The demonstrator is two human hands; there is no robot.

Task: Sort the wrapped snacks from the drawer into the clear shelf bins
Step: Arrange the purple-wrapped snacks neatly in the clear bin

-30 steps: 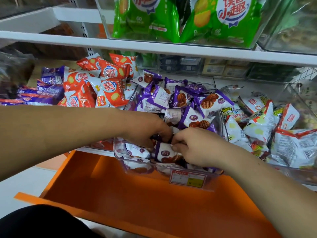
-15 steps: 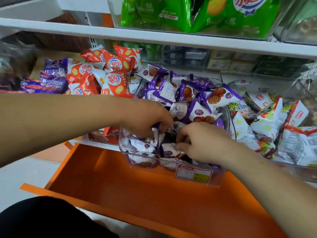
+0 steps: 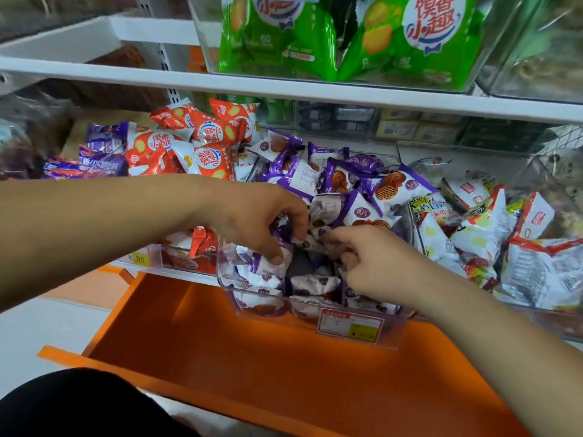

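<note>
Both my hands are inside the front of a clear shelf bin (image 3: 362,313) heaped with purple-and-white wrapped waffle snacks (image 3: 372,197). My left hand (image 3: 262,222) reaches in from the left, its fingers curled down onto purple-and-white packets; its thumb presses one packet (image 3: 271,266) at the bin's front left. My right hand (image 3: 372,263) comes in from the right with curled fingers among the packets, fingertips hidden by wrappers. Below the bin, the orange drawer (image 3: 252,357) stands pulled out; no snacks show in its visible part.
A bin of orange-and-white snack packets (image 3: 195,146) lies to the left, with purple packets (image 3: 94,159) beyond. On the right is a bin of white-and-red packets (image 3: 504,234). The white shelf edge (image 3: 284,86) above carries a clear bin of green bags (image 3: 347,42). A price tag (image 3: 350,326) hangs on the bin front.
Both hands stayed in the purple-snack bin, shifting packets. My left hand has spread lower over the front-left packets, and my right hand's fingers have loosened and moved slightly right.
</note>
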